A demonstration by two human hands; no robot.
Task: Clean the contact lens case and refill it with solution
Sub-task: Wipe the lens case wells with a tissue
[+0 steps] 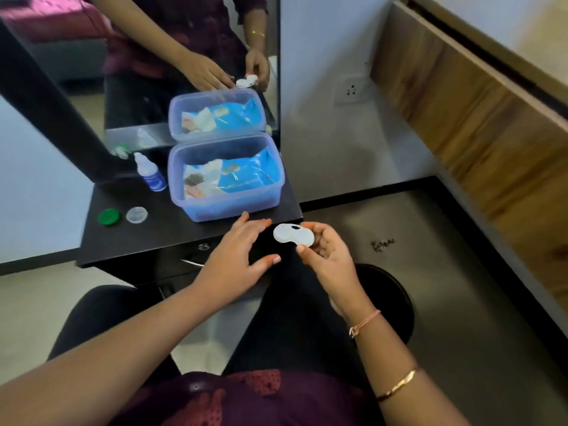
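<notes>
A white two-well contact lens case [292, 235] is pinched at its right end by my right hand [325, 256], just off the front right corner of the dark table [159, 232]. My left hand [236, 256] hovers to the left of the case with fingers spread, holding nothing. Two loose caps lie on the table's left side: a green cap [109, 216] and a clear cap [136, 214]. A small white solution bottle [150, 172] with a blue label stands near the mirror.
A translucent blue plastic box [226, 207] holding blue packets sits at the table's back right. A mirror [147, 72] stands behind it. Below the table front is a drawer handle [192, 262]. My knees and a round black stool [393, 290] are below.
</notes>
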